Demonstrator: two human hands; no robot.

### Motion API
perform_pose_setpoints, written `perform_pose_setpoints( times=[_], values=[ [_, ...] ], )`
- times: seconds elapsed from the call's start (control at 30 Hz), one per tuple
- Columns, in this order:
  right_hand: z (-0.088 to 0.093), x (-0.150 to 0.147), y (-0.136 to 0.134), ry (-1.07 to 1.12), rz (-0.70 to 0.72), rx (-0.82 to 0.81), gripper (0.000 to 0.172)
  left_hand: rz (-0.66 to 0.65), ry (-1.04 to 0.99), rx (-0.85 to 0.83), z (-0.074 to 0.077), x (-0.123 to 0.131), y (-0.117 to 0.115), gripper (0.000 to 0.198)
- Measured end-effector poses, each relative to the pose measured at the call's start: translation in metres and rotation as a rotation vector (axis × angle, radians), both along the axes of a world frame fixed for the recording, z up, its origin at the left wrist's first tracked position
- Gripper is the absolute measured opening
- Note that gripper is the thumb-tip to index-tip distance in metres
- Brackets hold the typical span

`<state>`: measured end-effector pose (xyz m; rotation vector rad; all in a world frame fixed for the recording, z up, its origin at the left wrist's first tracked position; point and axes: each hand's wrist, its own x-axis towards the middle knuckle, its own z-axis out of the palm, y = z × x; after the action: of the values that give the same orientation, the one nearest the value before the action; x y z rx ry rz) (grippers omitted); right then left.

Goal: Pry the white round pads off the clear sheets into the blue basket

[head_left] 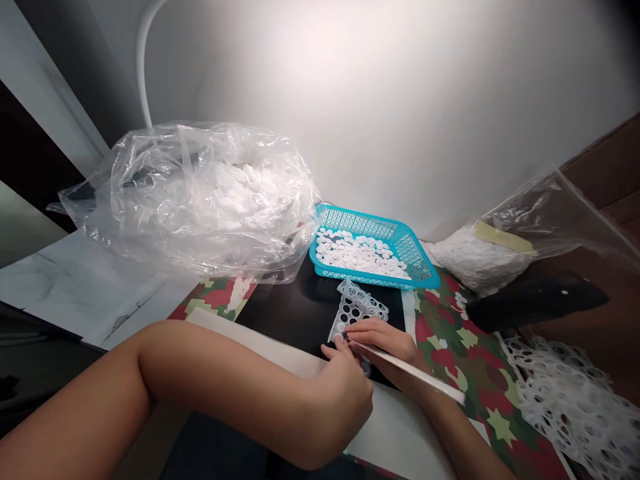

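Colour-wise, the basket is done in bright turquoise with a lattice pattern, and it's heaped with plain white discs. A camo print of red, green and cream is seen on the mat, with a glossy black board showing beside it. Holed white plastic sheets are patterned with round gaps, and pale yellow tape is stuck on the clear bag.
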<state>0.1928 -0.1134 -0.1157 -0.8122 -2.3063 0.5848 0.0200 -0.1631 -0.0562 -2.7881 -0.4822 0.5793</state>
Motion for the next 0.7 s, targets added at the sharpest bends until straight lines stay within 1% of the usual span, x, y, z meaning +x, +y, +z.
perform_pose_setpoints(
  times=[0.07, 0.17, 0.23, 0.37, 0.43, 0.5, 0.6, 0.67, 0.7],
  values=[
    [-0.005, 0.003, 0.002, -0.005, 0.035, 0.011, 0.022, -0.051, 0.055, -0.017, 0.004, 0.000, 0.001, 0.063],
    [-0.010, 0.006, 0.003, -0.002, 0.044, 0.002, 0.023, -0.063, 0.033, -0.029, 0.002, 0.001, 0.002, 0.057],
    [-0.008, 0.007, 0.003, -0.011, 0.050, -0.015, 0.023, -0.054, 0.027, -0.047, 0.002, 0.002, 0.002, 0.057],
    [-0.002, 0.005, 0.002, -0.028, 0.071, -0.018, 0.022, -0.051, 0.116, -0.093, 0.010, 0.003, 0.004, 0.067],
    [-0.001, 0.005, 0.002, -0.031, 0.071, -0.018, 0.021, -0.051, 0.116, -0.100, 0.011, 0.003, 0.005, 0.069],
    [-0.003, 0.005, 0.002, -0.043, 0.069, -0.013, 0.022, -0.043, 0.060, -0.097, 0.004, 0.004, 0.004, 0.065],
    [-0.008, 0.006, 0.004, -0.064, 0.062, 0.051, 0.024, 0.012, -0.124, -0.095, -0.018, 0.011, 0.003, 0.054],
    [-0.010, 0.006, 0.004, -0.088, 0.066, 0.111, 0.025, 0.129, -0.190, -0.107, -0.030, 0.017, 0.003, 0.052],
    [-0.011, 0.006, 0.005, -0.108, 0.070, 0.136, 0.026, 0.147, -0.198, -0.121, -0.034, 0.020, 0.004, 0.055]
  ],
)
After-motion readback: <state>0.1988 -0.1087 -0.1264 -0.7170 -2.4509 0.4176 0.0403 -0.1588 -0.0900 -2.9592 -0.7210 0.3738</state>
